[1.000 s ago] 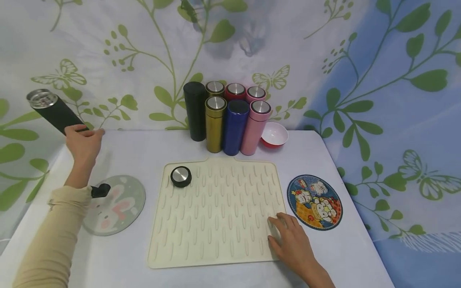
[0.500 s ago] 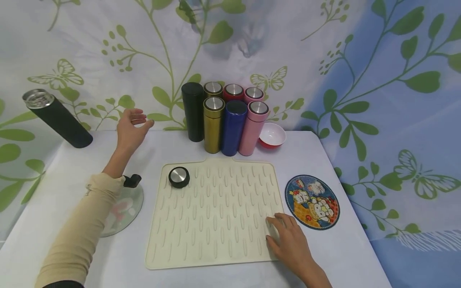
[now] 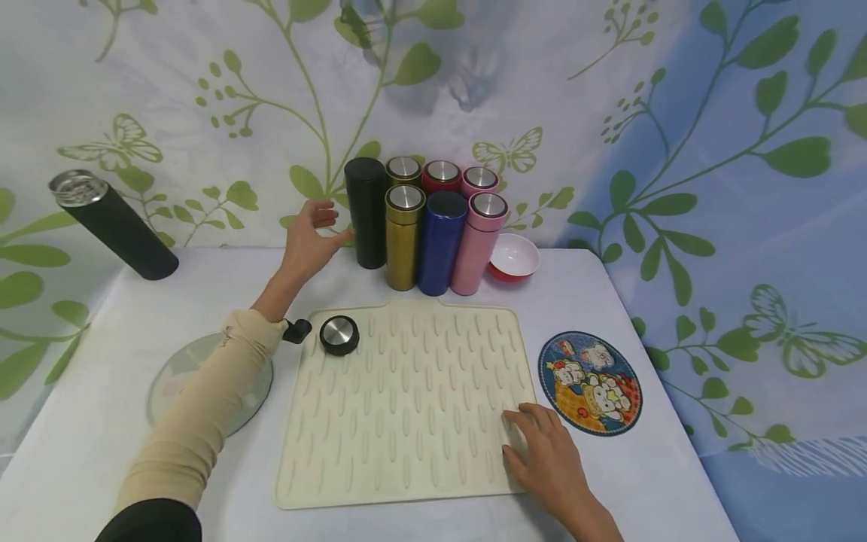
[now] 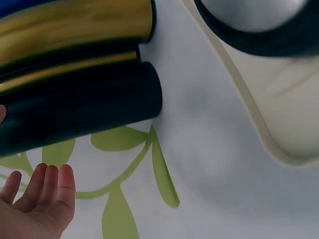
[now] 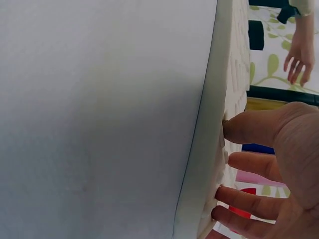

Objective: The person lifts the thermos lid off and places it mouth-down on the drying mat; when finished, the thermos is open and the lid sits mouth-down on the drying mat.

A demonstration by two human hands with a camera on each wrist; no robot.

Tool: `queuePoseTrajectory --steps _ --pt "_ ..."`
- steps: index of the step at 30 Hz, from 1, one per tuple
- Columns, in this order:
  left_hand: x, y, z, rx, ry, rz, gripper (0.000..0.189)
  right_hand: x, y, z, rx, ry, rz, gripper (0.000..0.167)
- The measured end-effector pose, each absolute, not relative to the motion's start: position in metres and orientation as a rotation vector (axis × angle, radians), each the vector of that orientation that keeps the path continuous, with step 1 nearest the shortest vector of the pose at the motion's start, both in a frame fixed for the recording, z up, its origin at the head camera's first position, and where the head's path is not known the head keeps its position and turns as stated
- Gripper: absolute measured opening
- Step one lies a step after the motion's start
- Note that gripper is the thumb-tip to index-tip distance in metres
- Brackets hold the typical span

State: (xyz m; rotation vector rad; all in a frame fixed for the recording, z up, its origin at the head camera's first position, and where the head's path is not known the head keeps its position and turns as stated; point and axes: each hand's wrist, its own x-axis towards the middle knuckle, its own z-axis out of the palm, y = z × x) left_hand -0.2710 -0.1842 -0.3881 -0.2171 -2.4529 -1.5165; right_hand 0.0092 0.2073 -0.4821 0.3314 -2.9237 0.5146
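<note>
My left hand (image 3: 310, 239) is beside the black bottle (image 3: 366, 214) at the left end of a bottle cluster, its fingers apart and relaxed with nothing held. In the left wrist view its fingers (image 4: 59, 191) show below the black bottle (image 4: 89, 104). My right hand (image 3: 545, 455) rests by its fingertips on the right edge of the cream ridged mat (image 3: 406, 406); in the right wrist view the fingers (image 5: 254, 124) are spread along the mat. A black-and-steel lid (image 3: 339, 334) lies on the mat's upper left. An uncapped black bottle (image 3: 118, 226) stands at the far left.
Gold (image 3: 403, 241), blue (image 3: 442, 245) and pink (image 3: 478, 245) bottles stand in front of several others at the back. A red-and-white bowl (image 3: 515, 256) is right of them. Round mats lie left (image 3: 176, 369) and right (image 3: 591, 383). A patterned cloth (image 3: 271, 90) hangs behind.
My left hand has let go of the uncapped black bottle at the far left and moved right, up to the capped black bottle. The right hand stays put.
</note>
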Motion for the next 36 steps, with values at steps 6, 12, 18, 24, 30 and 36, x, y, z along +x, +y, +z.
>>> queuePoseTrajectory --steps 6,12,18,24,30,36 --pt "-0.28 -0.165 -0.385 -0.201 -2.502 -1.518 0.08 0.008 0.208 -0.481 0.318 -2.902 0.541 0.049" --pt "-0.292 -0.149 -0.384 -0.216 -2.499 -1.504 0.087 0.01 0.208 -0.482 0.306 -2.895 0.552 0.049" --pt "-0.301 -0.141 -0.388 -0.193 -2.481 -1.508 0.087 0.01 0.211 -0.483 0.309 -2.862 0.555 0.05" --pt "-0.304 -0.144 -0.392 -0.179 -2.505 -1.452 0.09 0.009 0.21 -0.489 0.361 -2.826 0.549 0.049" --pt "-0.302 -0.147 -0.396 -0.172 -2.501 -1.43 0.088 0.01 0.209 -0.488 0.314 -2.873 0.557 0.049" --pt "-0.296 -0.152 -0.404 -0.163 -2.442 -1.431 0.082 0.01 0.209 -0.487 0.316 -2.866 0.576 0.049"
